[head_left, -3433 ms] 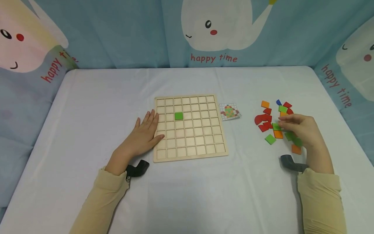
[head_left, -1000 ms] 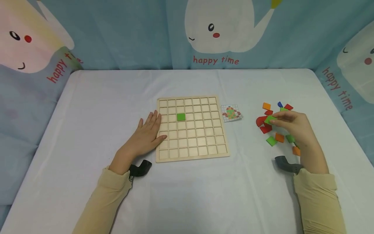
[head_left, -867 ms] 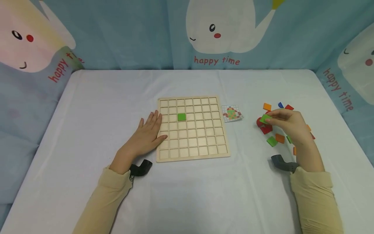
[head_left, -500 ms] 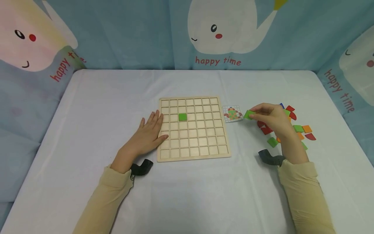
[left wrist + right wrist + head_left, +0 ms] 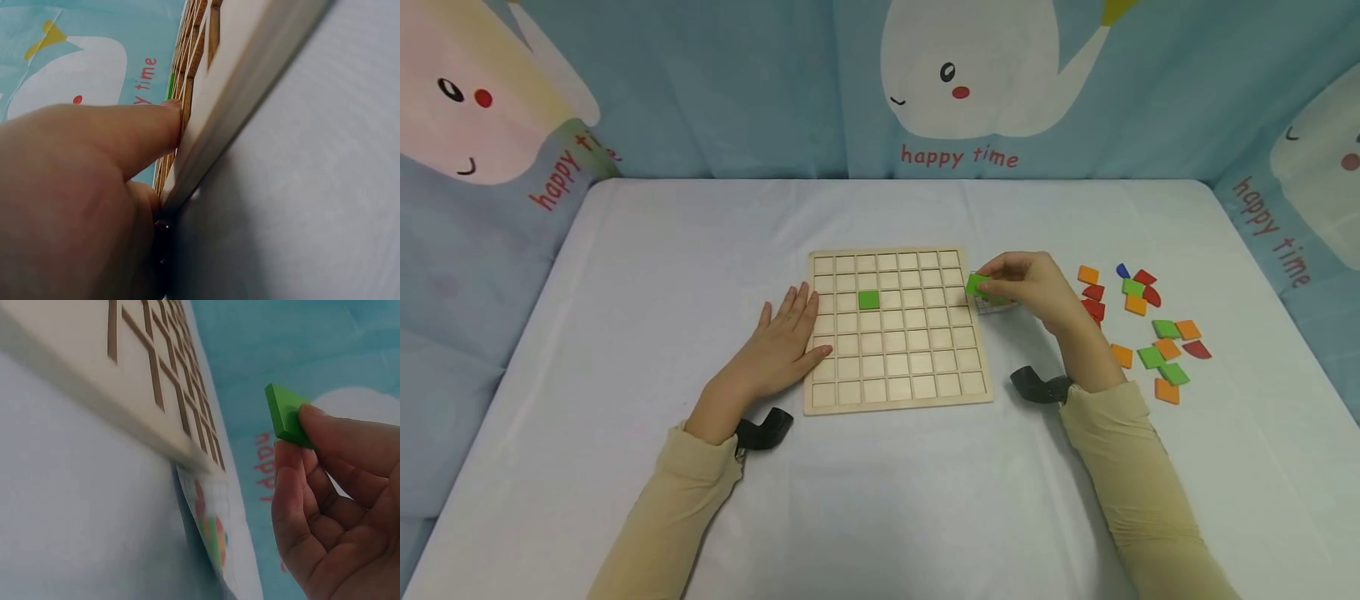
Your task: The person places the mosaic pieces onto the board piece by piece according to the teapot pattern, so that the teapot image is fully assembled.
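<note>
A pale wooden grid board lies mid-table, with one green square tile set in a cell of its upper left part. My left hand rests with straight fingers on the board's left edge; in the left wrist view its thumb lies over the rim. Between thumb and fingertips my right hand pinches another green square tile, held above the board's right edge. Under that hand, a small printed pattern card is partly covered in the head view.
Loose tiles are scattered on the right of the white-covered table: orange squares, green squares, red curved pieces and a small blue piece. A blue printed curtain borders the table's back.
My right hand has picked a green tile from the loose pieces and carried it left, past the pattern card, to the board's right edge. The left hand has stayed on the board.
</note>
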Motion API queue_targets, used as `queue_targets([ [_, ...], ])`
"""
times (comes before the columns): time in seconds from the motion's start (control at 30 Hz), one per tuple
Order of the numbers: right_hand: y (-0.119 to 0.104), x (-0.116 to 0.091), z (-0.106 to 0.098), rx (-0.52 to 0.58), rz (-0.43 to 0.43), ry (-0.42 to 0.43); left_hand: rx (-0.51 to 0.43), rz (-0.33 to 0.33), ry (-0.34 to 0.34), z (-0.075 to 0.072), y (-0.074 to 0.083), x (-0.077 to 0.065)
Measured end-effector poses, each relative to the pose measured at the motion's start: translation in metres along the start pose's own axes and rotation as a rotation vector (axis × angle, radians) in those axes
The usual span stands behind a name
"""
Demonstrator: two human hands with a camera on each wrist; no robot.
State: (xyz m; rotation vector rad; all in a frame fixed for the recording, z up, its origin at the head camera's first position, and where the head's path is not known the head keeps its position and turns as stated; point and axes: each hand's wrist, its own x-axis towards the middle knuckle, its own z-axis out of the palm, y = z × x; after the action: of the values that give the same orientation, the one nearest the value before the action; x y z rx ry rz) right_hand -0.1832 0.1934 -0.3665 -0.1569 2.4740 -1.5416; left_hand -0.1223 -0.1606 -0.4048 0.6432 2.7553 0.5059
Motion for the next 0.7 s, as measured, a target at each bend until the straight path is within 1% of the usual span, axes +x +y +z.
queue_targets([
  [0.3,-0.009,0.016,0.027,-0.011,-0.055,-0.108,-0.006,-0.011,-0.005,-0.001,0.009,-0.001],
  [0.57,-0.02,0.025,0.051,-0.002,-0.094,-0.191,0.014,-0.016,-0.006,0.002,0.009,0.0],
  [0.7,-0.021,0.031,0.062,0.021,-0.092,-0.235,0.02,-0.02,-0.004,0.004,0.008,0.001],
])
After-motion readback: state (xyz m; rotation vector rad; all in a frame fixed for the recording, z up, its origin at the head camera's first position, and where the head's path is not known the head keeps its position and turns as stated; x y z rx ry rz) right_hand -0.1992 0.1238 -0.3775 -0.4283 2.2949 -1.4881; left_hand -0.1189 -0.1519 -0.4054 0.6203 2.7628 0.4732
